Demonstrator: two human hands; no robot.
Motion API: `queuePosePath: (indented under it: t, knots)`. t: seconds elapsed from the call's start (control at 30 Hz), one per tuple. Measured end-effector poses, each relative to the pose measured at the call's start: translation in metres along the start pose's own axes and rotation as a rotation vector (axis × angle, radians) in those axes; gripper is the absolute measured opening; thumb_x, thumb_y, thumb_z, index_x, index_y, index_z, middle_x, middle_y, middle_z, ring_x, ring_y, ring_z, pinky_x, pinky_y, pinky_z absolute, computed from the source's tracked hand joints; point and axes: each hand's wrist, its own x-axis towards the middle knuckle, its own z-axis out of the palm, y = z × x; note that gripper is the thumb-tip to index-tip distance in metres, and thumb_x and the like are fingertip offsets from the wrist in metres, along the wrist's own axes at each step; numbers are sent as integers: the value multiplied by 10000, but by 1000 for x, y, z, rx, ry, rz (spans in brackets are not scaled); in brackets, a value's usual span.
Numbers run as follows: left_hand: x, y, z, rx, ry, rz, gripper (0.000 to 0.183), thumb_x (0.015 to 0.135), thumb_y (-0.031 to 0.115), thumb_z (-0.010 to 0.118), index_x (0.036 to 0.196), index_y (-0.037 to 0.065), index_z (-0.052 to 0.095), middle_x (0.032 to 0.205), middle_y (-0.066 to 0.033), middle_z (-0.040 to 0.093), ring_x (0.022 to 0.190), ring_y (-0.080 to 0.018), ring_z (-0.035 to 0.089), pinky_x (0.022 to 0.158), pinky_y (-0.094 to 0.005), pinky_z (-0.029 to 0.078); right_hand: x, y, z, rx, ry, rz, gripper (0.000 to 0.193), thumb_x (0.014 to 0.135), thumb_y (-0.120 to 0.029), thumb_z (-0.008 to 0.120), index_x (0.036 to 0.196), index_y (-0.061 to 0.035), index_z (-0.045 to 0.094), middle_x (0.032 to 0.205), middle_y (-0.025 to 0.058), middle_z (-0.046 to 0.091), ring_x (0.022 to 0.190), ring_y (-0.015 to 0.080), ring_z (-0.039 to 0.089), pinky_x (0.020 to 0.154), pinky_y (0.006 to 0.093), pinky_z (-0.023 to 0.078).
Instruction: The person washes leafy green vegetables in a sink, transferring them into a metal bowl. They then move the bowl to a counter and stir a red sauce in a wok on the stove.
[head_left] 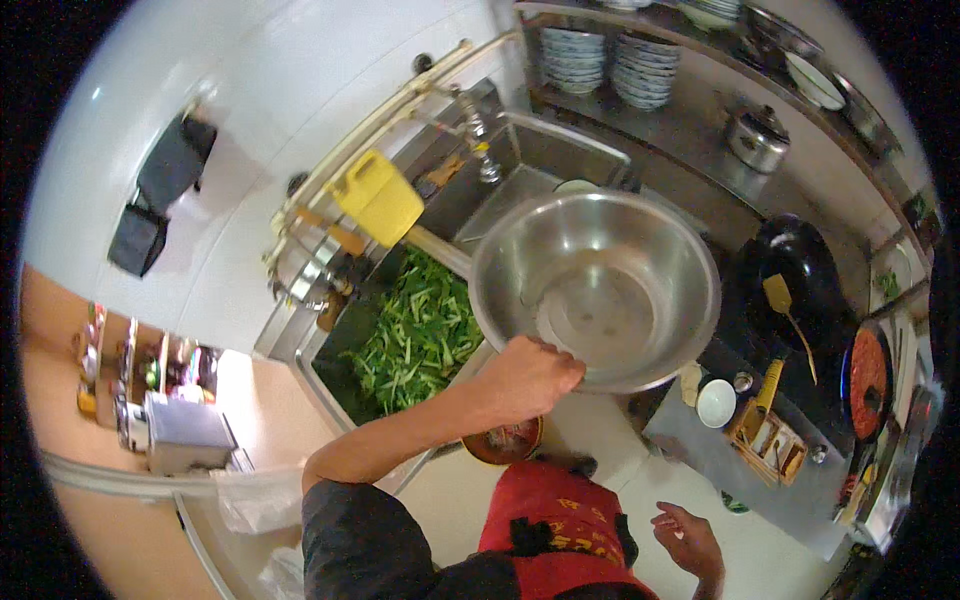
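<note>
My left hand [540,378] is closed over the near rim of a large stainless steel basin [600,270]. The basin tilts toward me and shows its bare inside; a little water seems to lie at its bottom. My right hand [688,540] hangs low at the right of my red apron [555,510], fingers loosely apart with nothing in them. To the left of the basin, a sink compartment [325,385] holds a heap of cut green leafy vegetables [420,335]. Part of the second sink compartment [575,145] behind is hidden by the basin.
A yellow plastic jug [378,200] stands by the taps [480,135]. At the right are a black wok [790,270] with a spatula [778,295], a white bowl [716,403], a seasoning box [768,440] and a pan of red sauce [868,380]. Stacked bowls [645,75] and a kettle [760,140] fill the shelves.
</note>
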Motion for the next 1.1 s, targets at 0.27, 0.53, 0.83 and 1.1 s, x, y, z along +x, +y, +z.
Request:
queuePosePath:
  t: [0.27, 0.53, 0.83, 1.1]
  knots:
    - [-87, 10, 5, -376, -13, -74, 248, 870, 252, 659, 742, 45, 606, 678, -182, 607, 696, -411, 613, 574, -483, 448, 8, -41, 91, -126, -83, -56, 428, 905, -130, 682, 1310, -53, 572, 1028, 107, 734, 915, 210, 714, 792, 344, 569]
    - [-73, -87, -5, -843, 364, -197, 411, 781, 417, 759, 801, 10, 707, 588, -106, 625, 542, -189, 584, 503, -423, 417, -9, -64, 163, -30, -221, -4, 356, 942, -149, 659, 1277, -53, 586, 1126, 118, 704, 902, 165, 664, 757, 294, 526]
    - [0, -135, -47, -1613, 895, -135, 271, 771, 201, 788, 939, -4, 735, 815, -31, 684, 716, -116, 594, 645, -318, 472, 1, -20, 144, -65, -186, -151, 288, 954, -110, 639, 1242, -133, 646, 1031, 30, 709, 798, 114, 630, 666, 270, 493]
    - [-1, -83, -29, -594, 598, -123, 272, 613, 222, 704, 687, -37, 671, 753, -253, 667, 655, -371, 663, 617, -467, 520, 90, -25, 47, 226, -116, -7, 513, 960, -328, 622, 1409, -119, 487, 1155, 139, 660, 991, 219, 627, 803, 336, 516]
